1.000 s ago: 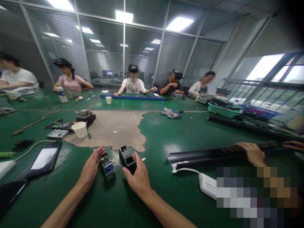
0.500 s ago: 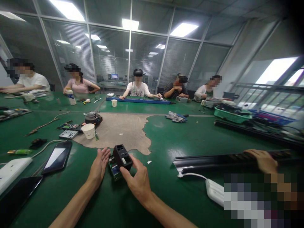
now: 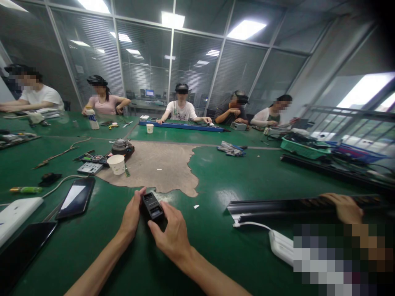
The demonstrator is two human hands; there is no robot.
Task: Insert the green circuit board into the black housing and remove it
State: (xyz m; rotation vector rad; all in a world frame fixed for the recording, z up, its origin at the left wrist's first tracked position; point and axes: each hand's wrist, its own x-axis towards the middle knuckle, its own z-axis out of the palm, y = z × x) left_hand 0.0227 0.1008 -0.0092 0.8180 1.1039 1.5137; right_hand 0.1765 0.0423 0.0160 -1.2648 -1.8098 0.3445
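One black housing (image 3: pixel 152 206) in the head view now covers the green board that half a second ago showed beneath it, and sits between my hands at the green counter (image 3: pixel 222 174), just short of the brown patch (image 3: pixel 154 164). Its dark top has rectangular openings and a window at the near end. My right hand (image 3: pixel 174 232) grips its side, thumb and fingers partly spread; my left hand (image 3: pixel 131 213) lies nearly straight alongside, its hold unclear to me.

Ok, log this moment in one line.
right hand: gripping black case | left hand: beside black case, contact unclear | black case: between hands | right of black case: white scrap
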